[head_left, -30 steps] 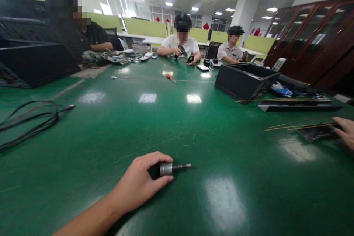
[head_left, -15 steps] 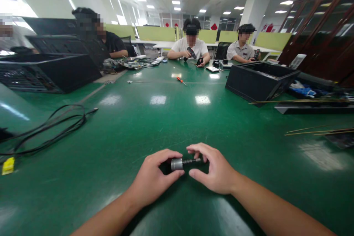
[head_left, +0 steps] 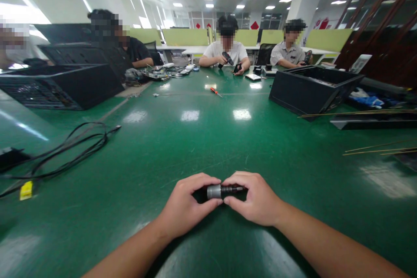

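A small metal part [head_left: 214,191] lies crosswise between my hands, with a silver cylinder at its left and a dark, ribbed shaft narrowing to the right. My left hand [head_left: 187,200] curls around the cylinder, thumb in front and fingers behind. My right hand [head_left: 256,197] has its thumb and fingers curled about the shaft, close to the left fingertips. The exact contact of the right fingertips is hard to see. Both hands are low over the green table [head_left: 182,147].
Black cables [head_left: 81,145] with a yellow tag [head_left: 26,190] lie at left. An orange screwdriver [head_left: 214,91] sits further off. Dark computer cases [head_left: 65,89] stand at far left and right [head_left: 299,95]. Thin rods [head_left: 371,148] lie at right. Several people work across the table.
My right hand has moved in to the left and its thumb and fingers have closed about the shaft. My left hand keeps around the cylinder. The whole view has shifted slightly.
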Action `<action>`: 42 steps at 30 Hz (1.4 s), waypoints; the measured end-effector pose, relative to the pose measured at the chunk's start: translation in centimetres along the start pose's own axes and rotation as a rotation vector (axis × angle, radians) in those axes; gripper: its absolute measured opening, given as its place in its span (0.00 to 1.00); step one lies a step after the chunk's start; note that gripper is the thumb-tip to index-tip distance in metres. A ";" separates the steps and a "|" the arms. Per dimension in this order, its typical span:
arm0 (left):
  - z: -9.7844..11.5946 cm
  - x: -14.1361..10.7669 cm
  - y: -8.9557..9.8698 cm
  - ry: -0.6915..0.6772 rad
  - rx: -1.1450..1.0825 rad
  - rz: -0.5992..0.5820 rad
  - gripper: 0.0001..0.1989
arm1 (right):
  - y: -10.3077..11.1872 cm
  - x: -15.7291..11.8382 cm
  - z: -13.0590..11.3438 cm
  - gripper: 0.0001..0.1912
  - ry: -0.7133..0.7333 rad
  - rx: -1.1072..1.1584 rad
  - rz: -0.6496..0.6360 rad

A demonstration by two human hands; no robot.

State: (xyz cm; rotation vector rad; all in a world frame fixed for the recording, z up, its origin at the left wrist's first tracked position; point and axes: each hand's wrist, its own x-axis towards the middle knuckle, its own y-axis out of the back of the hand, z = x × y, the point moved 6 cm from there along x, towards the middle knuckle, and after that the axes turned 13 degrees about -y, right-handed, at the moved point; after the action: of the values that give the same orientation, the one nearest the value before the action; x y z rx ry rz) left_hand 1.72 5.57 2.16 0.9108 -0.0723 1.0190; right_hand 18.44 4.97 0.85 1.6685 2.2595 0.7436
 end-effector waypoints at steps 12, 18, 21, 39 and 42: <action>0.2 -0.2 0.1 -0.050 0.027 0.046 0.15 | 0.3 -0.1 0.0 0.07 0.025 0.032 0.044; 0.4 -0.2 0.1 -0.069 0.058 0.074 0.15 | 0.3 -0.1 -0.1 0.04 0.018 0.024 0.059; 0.6 -0.3 0.1 -0.078 0.067 0.084 0.15 | 0.4 -0.2 -0.3 0.03 0.034 0.019 0.067; 1.1 -0.3 0.4 -0.101 0.105 0.102 0.15 | 0.7 -0.3 -0.5 0.04 0.065 0.015 0.072; 1.1 -0.3 0.5 -0.100 0.105 0.103 0.15 | 0.6 -0.3 -0.5 0.04 0.064 0.016 0.074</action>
State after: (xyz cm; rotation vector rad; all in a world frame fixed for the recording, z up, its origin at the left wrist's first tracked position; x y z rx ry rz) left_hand 1.57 4.76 3.05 1.0629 -0.1520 1.0803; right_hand 18.86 4.66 1.53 1.7682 2.2631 0.8082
